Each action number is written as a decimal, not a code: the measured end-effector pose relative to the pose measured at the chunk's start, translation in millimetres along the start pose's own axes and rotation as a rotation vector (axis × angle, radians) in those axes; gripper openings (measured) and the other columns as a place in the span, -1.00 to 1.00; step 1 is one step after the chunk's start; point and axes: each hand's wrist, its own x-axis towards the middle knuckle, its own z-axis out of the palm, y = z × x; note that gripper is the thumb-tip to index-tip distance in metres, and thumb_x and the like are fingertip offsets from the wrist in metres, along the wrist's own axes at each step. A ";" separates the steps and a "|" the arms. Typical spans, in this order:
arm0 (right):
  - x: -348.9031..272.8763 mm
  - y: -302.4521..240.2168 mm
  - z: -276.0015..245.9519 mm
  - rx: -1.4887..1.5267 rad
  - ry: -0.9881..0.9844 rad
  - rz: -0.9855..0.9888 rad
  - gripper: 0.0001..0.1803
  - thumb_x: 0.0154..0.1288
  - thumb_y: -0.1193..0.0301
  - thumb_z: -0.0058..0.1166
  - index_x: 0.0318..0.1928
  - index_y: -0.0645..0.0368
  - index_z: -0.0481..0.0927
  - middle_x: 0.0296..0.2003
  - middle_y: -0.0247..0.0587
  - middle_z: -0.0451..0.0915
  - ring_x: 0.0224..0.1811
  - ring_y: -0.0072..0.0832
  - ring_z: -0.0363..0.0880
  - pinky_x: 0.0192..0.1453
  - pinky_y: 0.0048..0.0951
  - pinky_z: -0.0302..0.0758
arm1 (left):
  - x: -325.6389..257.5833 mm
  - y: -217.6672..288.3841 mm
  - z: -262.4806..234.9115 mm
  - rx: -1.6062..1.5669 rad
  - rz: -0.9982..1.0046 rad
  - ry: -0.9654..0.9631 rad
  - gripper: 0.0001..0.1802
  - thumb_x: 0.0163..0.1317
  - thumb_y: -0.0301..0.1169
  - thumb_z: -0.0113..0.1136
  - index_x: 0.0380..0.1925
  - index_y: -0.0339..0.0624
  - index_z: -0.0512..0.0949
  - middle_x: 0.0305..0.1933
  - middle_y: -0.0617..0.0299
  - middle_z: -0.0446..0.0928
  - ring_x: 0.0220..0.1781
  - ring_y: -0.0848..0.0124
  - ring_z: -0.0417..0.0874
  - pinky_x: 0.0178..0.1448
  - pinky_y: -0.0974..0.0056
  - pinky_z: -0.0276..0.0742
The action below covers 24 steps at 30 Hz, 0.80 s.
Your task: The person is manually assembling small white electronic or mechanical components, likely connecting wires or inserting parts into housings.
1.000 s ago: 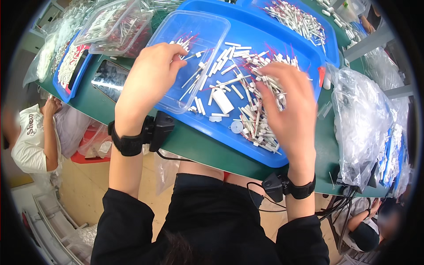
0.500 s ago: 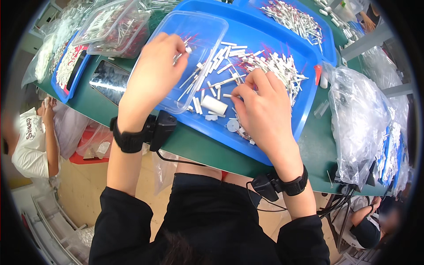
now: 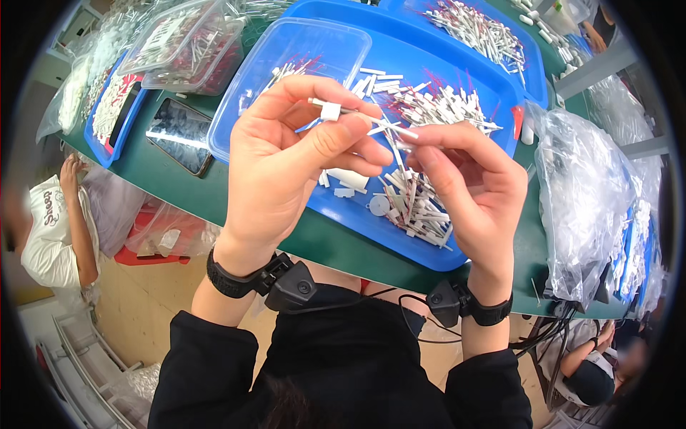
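Both hands are raised close together above a blue tray (image 3: 371, 239). My left hand (image 3: 268, 161) pinches a thin rod-like part with a small white block (image 3: 330, 111) on it, between thumb and fingers. Opposite it, my right hand (image 3: 479, 182) grips the end of a slim white tube (image 3: 406, 132) with thumb and forefinger. The tube and the rod point toward each other; whether they are joined I cannot tell. Below lie a heap of white tubes with red wires (image 3: 450, 111), a bundle of thin parts (image 3: 421, 211), a partly hidden white cylinder (image 3: 348, 179) and a round translucent disc (image 3: 379, 206).
A clear plastic container (image 3: 239, 86) sits over the tray's left part. Further left are a phone (image 3: 177, 136), clear lidded boxes (image 3: 193, 75) and a small blue tray (image 3: 118, 146). A clear bag (image 3: 579, 200) stands right. Other people (image 3: 64, 229) sit on both sides.
My left hand has come from the clear container toward the middle, bringing the rod with the white block. My right hand has lifted off the tray with the tube and turned toward the left.
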 end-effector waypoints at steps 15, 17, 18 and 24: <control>-5.2 -6.0 -6.4 0.310 0.138 -0.005 -0.85 0.20 0.73 0.13 -0.19 0.44 0.59 -0.29 -0.03 0.68 -0.25 -0.41 0.70 -0.16 -0.51 0.65 | -2.6 -8.1 4.1 0.066 0.140 -0.043 -0.87 0.23 -0.62 0.19 -0.25 -0.31 0.46 -0.25 -0.05 0.59 -0.44 0.26 0.68 -0.40 0.29 0.61; -5.3 -3.8 -6.3 0.318 0.115 -0.025 -0.85 0.20 0.74 0.12 -0.19 0.45 0.59 -0.28 -0.03 0.67 -0.23 -0.39 0.70 -0.14 -0.49 0.66 | -3.0 -7.9 4.2 0.058 0.144 -0.043 -0.87 0.23 -0.63 0.19 -0.25 -0.31 0.46 -0.25 -0.05 0.59 -0.44 0.26 0.68 -0.40 0.28 0.62; -5.3 -4.1 -6.5 0.318 0.114 -0.025 -0.85 0.20 0.74 0.12 -0.19 0.45 0.59 -0.28 -0.03 0.67 -0.23 -0.39 0.70 -0.14 -0.49 0.66 | -3.0 -8.0 3.4 0.062 0.142 -0.040 -0.87 0.23 -0.64 0.18 -0.25 -0.32 0.46 -0.25 -0.06 0.59 -0.44 0.26 0.68 -0.40 0.28 0.62; -5.7 -5.7 -8.3 0.276 0.059 -0.023 -0.84 0.19 0.75 0.13 -0.19 0.45 0.59 -0.27 -0.02 0.67 -0.24 -0.41 0.70 -0.11 -0.46 0.66 | -3.2 -7.3 3.6 0.078 0.120 -0.032 -0.88 0.20 -0.68 0.19 -0.28 -0.36 0.47 -0.29 -0.08 0.59 -0.43 0.25 0.70 -0.37 0.30 0.67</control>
